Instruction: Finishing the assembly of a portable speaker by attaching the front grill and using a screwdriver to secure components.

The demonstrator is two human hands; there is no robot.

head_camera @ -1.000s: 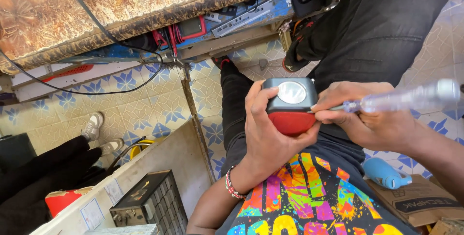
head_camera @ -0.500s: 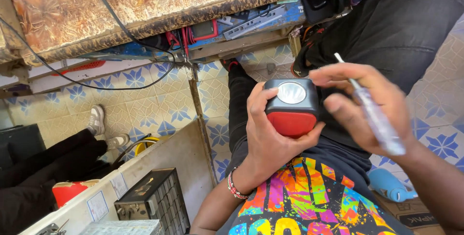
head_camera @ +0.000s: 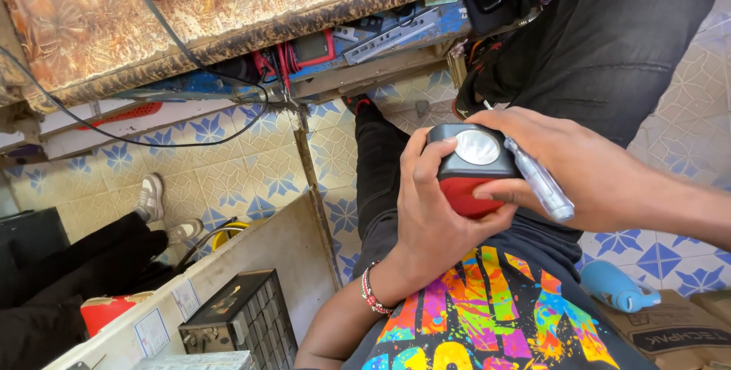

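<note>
My left hand (head_camera: pixel 430 218) grips a small red and black lamp (head_camera: pixel 470 168) with a round silver lens on its top face, held over my lap. My right hand (head_camera: pixel 567 164) rests against the lamp's right side and holds a screwdriver with a clear plastic handle (head_camera: pixel 542 183); the handle points down and to the right, and the tip is hidden behind my fingers. A beaded bracelet (head_camera: pixel 371 290) circles my left wrist. Below the hands is my brightly printed shirt (head_camera: pixel 495 317).
A worn workbench (head_camera: pixel 228 20) with cables and tools under its edge crosses the top. Another person's dark trousers and white shoe (head_camera: pixel 150 196) are at the left. A small drawer cabinet (head_camera: pixel 236 320), a blue object (head_camera: pixel 613 285) and a cardboard box (head_camera: pixel 678 328) stand on the tiled floor.
My right hand has swung the screwdriver from pointing sideways, away from the lamp, back in against the lamp's right side. My left hand has kept the lamp steady.
</note>
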